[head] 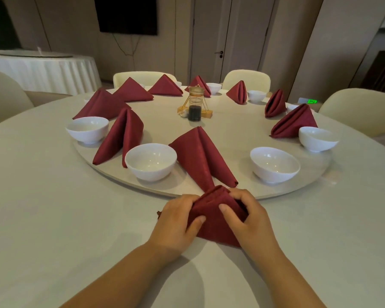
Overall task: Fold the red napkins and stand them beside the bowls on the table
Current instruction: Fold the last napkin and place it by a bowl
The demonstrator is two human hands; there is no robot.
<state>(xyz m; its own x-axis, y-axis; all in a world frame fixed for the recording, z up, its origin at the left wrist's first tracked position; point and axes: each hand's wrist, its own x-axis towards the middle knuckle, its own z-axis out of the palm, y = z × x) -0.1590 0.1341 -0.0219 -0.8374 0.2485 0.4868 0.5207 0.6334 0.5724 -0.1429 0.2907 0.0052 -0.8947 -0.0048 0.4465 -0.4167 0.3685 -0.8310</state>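
The glass jar (194,108) at the centre of the turntable (231,195) holds something dark in its lower half and sits inside a gold wire stand (206,112). Four white bowls line the turntable's near side: the left bowl (87,130), the middle-left bowl (151,161), the middle-right bowl (275,164) and the right bowl (317,138). Their insides show only bare white glaze. A fifth bowl (213,88) and a sixth bowl (256,96) stand at the far side, and I cannot tell what is in them. Slivers of other bowls show behind the cloth, too hidden to count.

Nine folded red napkins stand on the turntable. The nearest standing napkin (201,156) is between the two middle bowls.

A tenth napkin (213,227) lies on the white counter (53,207) just in front of the turntable's rim, its top meeting the base of the nearest standing one. The left hand (176,223) and the right hand (247,215) hold it from either side. The fingers (239,196) are curled and clamped on the cloth's upper folds, with both thumbs pressed on its front.
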